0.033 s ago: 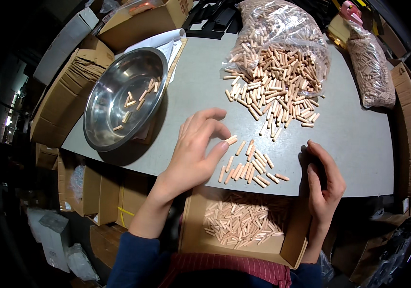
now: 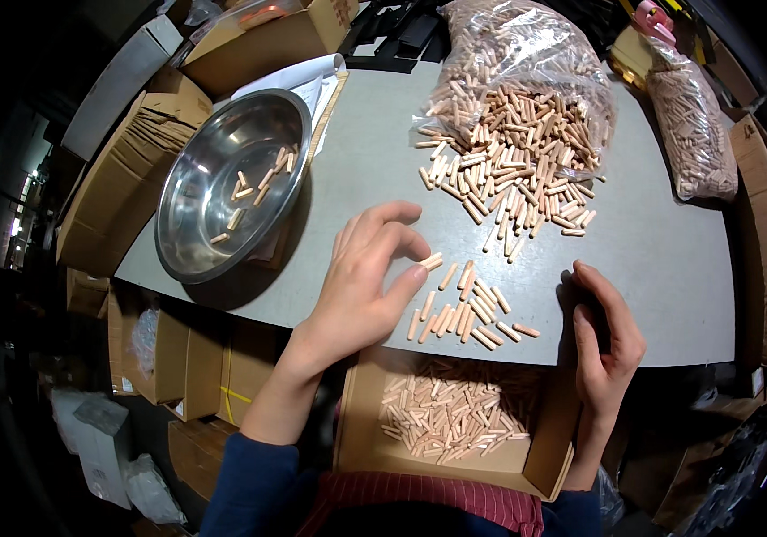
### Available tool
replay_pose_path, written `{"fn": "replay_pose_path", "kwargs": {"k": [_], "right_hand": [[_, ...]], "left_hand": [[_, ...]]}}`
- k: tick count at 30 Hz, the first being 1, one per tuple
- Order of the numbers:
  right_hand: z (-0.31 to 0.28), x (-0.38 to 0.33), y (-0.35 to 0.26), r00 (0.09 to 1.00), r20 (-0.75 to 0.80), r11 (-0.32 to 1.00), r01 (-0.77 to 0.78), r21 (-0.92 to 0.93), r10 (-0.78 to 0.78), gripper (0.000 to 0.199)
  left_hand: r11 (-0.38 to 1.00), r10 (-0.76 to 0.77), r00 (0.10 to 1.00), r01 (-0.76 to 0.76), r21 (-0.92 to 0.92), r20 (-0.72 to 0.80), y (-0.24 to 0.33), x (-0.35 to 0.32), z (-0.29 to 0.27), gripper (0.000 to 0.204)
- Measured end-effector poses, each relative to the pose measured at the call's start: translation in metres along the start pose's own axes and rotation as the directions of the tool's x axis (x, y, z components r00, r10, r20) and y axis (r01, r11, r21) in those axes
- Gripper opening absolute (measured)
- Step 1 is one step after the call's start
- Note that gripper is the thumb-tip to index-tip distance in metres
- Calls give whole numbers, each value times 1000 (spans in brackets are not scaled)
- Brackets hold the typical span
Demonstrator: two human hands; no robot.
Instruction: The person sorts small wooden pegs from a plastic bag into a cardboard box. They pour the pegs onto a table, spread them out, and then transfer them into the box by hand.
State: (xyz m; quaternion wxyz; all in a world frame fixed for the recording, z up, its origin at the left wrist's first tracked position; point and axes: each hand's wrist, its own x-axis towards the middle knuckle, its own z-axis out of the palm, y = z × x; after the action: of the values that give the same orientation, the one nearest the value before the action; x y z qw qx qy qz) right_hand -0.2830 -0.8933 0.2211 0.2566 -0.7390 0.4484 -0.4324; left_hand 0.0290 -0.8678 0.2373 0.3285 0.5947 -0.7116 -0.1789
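Small wooden dowels [image 2: 482, 311] lie in a loose group on the grey table near its front edge. My left hand [image 2: 367, 268] is over the left side of this group, its thumb and index finger closed on a couple of wooden dowels [image 2: 433, 261]. At the right, my right hand [image 2: 609, 345] rests by the table edge with fingers loosely curved and apart, nothing in it. Beyond the hands, a larger heap of dowels [image 2: 535, 170] spills from a clear plastic bag [image 2: 527, 36]. Below the edge, a cardboard box [image 2: 361, 421] contains many more dowels.
A steel bowl [image 2: 188, 192] with several dowels inside stands at the left, partly over papers [image 2: 312, 80]. A filled bag of dowels [image 2: 692, 134] lies at the far right. Cardboard boxes [image 2: 128, 170] flank the table [image 2: 365, 134] on both sides.
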Motion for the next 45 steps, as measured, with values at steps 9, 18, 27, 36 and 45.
{"fn": "replay_pose_path", "kwargs": {"k": [9,18,27,36,45], "right_hand": [[-1,2,1,1000,-20,1000,22,9,-22,46],[1,9,1,985,83,989,150,10,-150,49],[-17,15,-6,889,390,911,67,406,-239,48],[-4,11,7,996,82,946,-56,318,31,39],[-5,10,10,1000,14,983,13,183,-15,40]], "left_hand": [[954,295,927,-270,-133,232,-1,8,-4,51],[862,507,767,-441,-250,393,28,12,21,54],[647,550,741,-85,-758,387,20,19,-8,37],[813,438,879,-477,333,191,16,125,69,71],[834,371,866,-470,289,336,29,66,63,78]]}}
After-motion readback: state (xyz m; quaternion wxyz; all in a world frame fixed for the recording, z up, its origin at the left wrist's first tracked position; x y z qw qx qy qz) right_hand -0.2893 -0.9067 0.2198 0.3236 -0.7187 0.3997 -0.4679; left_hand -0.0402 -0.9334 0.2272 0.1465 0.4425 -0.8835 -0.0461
